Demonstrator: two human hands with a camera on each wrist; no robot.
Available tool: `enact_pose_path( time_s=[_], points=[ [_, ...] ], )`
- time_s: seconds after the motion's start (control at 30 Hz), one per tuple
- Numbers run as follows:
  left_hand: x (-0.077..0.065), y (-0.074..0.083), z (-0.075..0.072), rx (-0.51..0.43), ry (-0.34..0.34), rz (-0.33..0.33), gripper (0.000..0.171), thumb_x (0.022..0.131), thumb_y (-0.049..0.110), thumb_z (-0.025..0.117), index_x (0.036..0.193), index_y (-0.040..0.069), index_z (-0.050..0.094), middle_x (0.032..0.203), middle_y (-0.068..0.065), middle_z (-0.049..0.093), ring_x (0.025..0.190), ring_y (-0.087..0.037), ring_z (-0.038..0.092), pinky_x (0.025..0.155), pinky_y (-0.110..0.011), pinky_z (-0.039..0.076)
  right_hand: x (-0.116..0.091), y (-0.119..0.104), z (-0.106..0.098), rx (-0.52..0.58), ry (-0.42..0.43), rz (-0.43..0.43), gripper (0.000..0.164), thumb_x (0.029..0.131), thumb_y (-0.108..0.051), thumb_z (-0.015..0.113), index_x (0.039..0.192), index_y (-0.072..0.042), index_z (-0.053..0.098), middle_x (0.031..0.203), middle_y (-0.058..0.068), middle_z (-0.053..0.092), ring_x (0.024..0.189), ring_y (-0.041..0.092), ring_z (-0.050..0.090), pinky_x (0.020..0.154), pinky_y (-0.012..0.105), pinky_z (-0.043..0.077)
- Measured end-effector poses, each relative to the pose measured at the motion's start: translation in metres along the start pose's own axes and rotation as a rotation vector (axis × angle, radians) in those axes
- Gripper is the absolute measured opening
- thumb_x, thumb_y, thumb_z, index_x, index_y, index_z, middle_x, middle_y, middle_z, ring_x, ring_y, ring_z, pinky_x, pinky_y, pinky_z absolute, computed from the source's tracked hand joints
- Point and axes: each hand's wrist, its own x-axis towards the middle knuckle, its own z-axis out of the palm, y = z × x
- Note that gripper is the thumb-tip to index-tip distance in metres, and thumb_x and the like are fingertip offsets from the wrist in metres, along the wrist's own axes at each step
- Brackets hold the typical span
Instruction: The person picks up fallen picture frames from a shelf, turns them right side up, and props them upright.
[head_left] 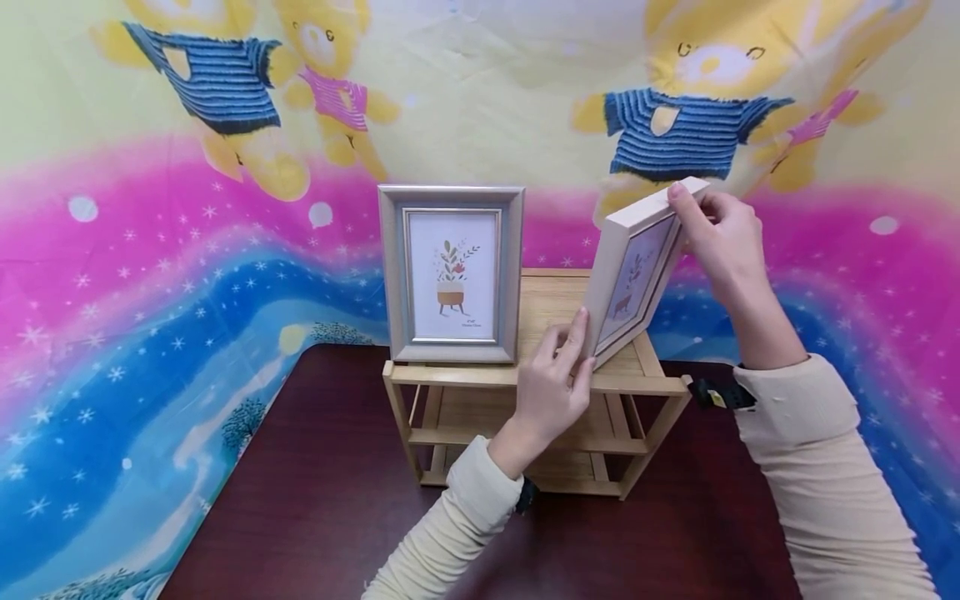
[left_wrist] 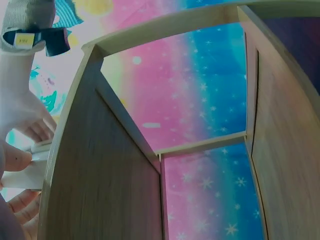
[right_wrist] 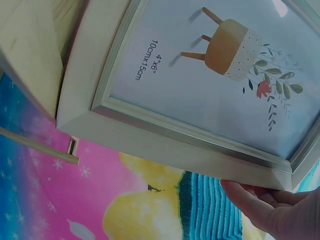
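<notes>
My right hand [head_left: 726, 242] pinches the upper right corner of a pale picture frame [head_left: 640, 271], thumb on its top edge. Low on the frame's left side, my left hand [head_left: 550, 385] holds it between thumb and fingers; the left wrist view shows the frame's pale edge [left_wrist: 27, 176] between them. The frame stands upright, turned at an angle, its lower corner at the front of a wooden shelf rack [head_left: 465, 376]. Whether its bottom bears on the rack is hidden. In the right wrist view, its print [right_wrist: 200, 70] shows a potted plant.
A second picture frame [head_left: 450, 354], with a similar plant print, stands at the left on the rack's top. Lower shelves [head_left: 480, 414] lie beneath. The rack is on a dark red-brown table [head_left: 322, 483]. Behind hangs a colourful cloth [head_left: 247, 225] with bears.
</notes>
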Motion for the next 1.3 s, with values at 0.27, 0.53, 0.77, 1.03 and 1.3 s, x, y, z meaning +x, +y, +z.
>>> enact_pose_path(
  time_s=[0.27, 0.53, 0.77, 1.03, 1.3],
  points=[
    [-0.005, 0.005, 0.006, 0.034, 0.038, 0.002, 0.059, 0.073, 0.007, 0.07, 0.127, -0.005, 0.049, 0.091, -0.012, 0.057, 0.069, -0.015, 0.057, 0.054, -0.015, 0.044, 0.006, -0.003, 0.006, 0.134, -0.081, 0.029, 0.052, 0.087, -0.048, 0.051, 0.114, -0.005, 0.057, 0.111, 0.009, 0.051, 0.092, 0.013, 0.048, 0.085, 0.037, 0.048],
    [-0.007, 0.009, 0.008, 0.065, 0.016, 0.01, 0.057, 0.075, 0.012, 0.07, 0.127, -0.001, 0.051, 0.094, -0.011, 0.058, 0.07, -0.013, 0.058, 0.056, -0.014, 0.045, 0.011, 0.001, 0.006, 0.294, -0.125, 0.013, 0.038, 0.087, -0.039, 0.053, 0.107, -0.007, 0.058, 0.096, -0.001, 0.053, 0.085, 0.012, 0.052, 0.079, 0.031, 0.05],
    [-0.006, 0.009, 0.007, -0.004, -0.005, 0.027, 0.064, 0.078, 0.015, 0.067, 0.131, -0.008, 0.04, 0.094, -0.01, 0.06, 0.071, -0.013, 0.059, 0.056, -0.013, 0.045, 0.013, 0.006, 0.004, 0.467, -0.185, 0.005, 0.027, 0.087, -0.035, 0.056, 0.096, -0.01, 0.06, 0.089, 0.0, 0.055, 0.082, 0.014, 0.052, 0.067, 0.019, 0.048],
    [0.013, -0.001, 0.002, -0.392, -0.16, -0.195, 0.037, 0.088, 0.006, 0.051, 0.121, -0.009, 0.05, 0.097, -0.018, 0.061, 0.084, -0.023, 0.062, 0.067, -0.011, 0.047, 0.015, 0.006, 0.004, 0.523, -0.209, -0.006, 0.023, 0.086, -0.034, 0.056, 0.092, -0.013, 0.062, 0.087, 0.0, 0.057, 0.081, 0.012, 0.052, 0.065, 0.016, 0.047],
    [0.032, -0.005, 0.0, -0.491, -0.333, -0.362, 0.031, 0.09, 0.006, 0.05, 0.119, -0.004, 0.056, 0.098, -0.014, 0.063, 0.089, -0.017, 0.061, 0.068, -0.011, 0.047, 0.02, 0.006, 0.004, 0.575, -0.276, 0.002, 0.021, 0.085, -0.034, 0.058, 0.092, -0.015, 0.063, 0.088, -0.001, 0.056, 0.081, 0.011, 0.05, 0.065, 0.016, 0.047]
  ],
)
